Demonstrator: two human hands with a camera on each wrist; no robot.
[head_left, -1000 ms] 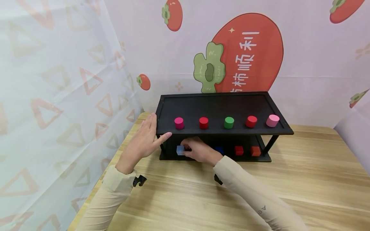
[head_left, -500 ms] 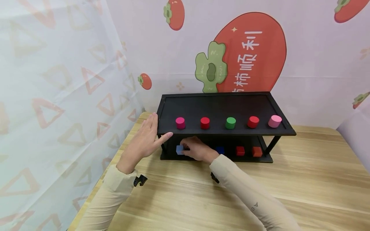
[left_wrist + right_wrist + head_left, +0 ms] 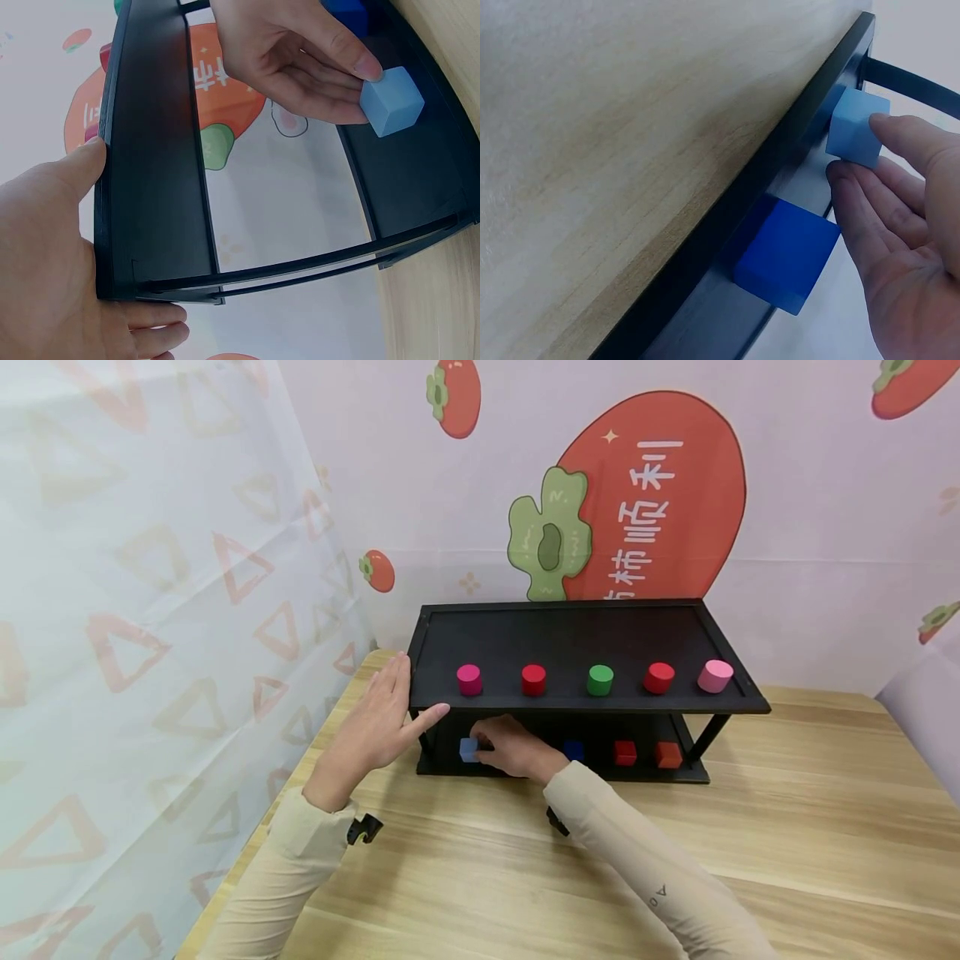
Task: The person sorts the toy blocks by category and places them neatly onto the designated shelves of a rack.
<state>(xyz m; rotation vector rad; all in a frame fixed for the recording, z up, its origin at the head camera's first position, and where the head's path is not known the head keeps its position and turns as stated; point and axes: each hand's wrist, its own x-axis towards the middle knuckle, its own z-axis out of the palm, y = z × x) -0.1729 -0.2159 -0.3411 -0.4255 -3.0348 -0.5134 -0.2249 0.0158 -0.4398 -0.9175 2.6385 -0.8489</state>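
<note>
A black two-tier rack (image 3: 555, 639) stands on the table. My right hand (image 3: 513, 747) reaches into its lower tier from the front and pinches a light blue cube (image 3: 468, 749) at the left end. In the right wrist view the thumb (image 3: 900, 139) presses one face of that cube, with the other fingertips close at its side. A dark blue cube (image 3: 787, 255) sits on the same tier beside this hand. My left hand (image 3: 371, 714) rests against the rack's upper left corner, fingers straight along the end and thumb (image 3: 82, 165) on the front edge.
Along the top tier stand a magenta cylinder (image 3: 469, 680), a green cylinder (image 3: 600, 680), a pink cylinder (image 3: 716, 676) and two red ones. A red cube (image 3: 625, 752) and an orange cube (image 3: 668, 755) sit at the lower right. A patterned cloth (image 3: 645, 502) hangs behind.
My right forearm shifts slightly left, while its fingers stay at the light blue cube. My left hand keeps its place on the rack. The head view drifts a little.
</note>
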